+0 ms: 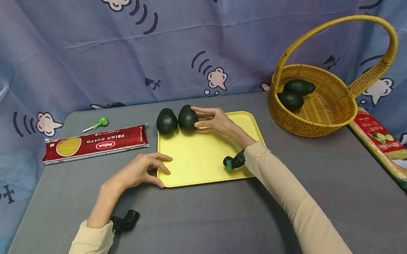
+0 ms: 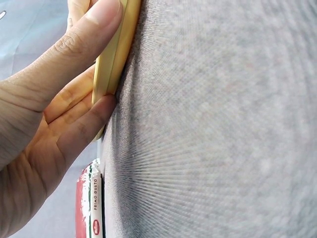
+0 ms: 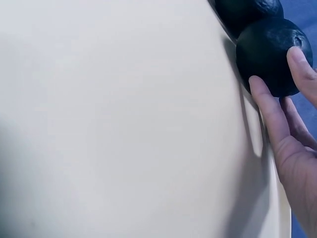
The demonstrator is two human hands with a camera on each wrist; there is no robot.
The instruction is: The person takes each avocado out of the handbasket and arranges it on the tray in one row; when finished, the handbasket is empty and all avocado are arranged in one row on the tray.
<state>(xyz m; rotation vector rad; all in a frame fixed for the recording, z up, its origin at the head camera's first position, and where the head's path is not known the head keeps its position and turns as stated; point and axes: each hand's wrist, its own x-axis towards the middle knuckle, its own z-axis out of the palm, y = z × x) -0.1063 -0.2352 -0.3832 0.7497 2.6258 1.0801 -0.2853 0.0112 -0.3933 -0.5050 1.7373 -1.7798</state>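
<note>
Two dark green avocados stand side by side at the back left of a yellow tray [image 1: 194,161]: a left avocado [image 1: 166,121] and a right avocado [image 1: 187,118]. My right hand [image 1: 216,122] holds the right avocado from its right side, with fingers [image 3: 267,101] and thumb spread around it in the right wrist view. At the tray's front left corner, my left hand [image 1: 140,170] holds the rim, the thumb [image 2: 99,20] at the outer edge and other fingers reaching over. Part of the tray is hidden behind my right forearm.
A wicker basket [image 1: 306,128] with a tall handle and two avocados [image 1: 292,101] inside stands at the back right. Right of it lies a red and green packet [image 1: 386,147]. A red spaghetti pack [image 1: 96,143] and a green lollipop [image 1: 102,121] lie left of the tray.
</note>
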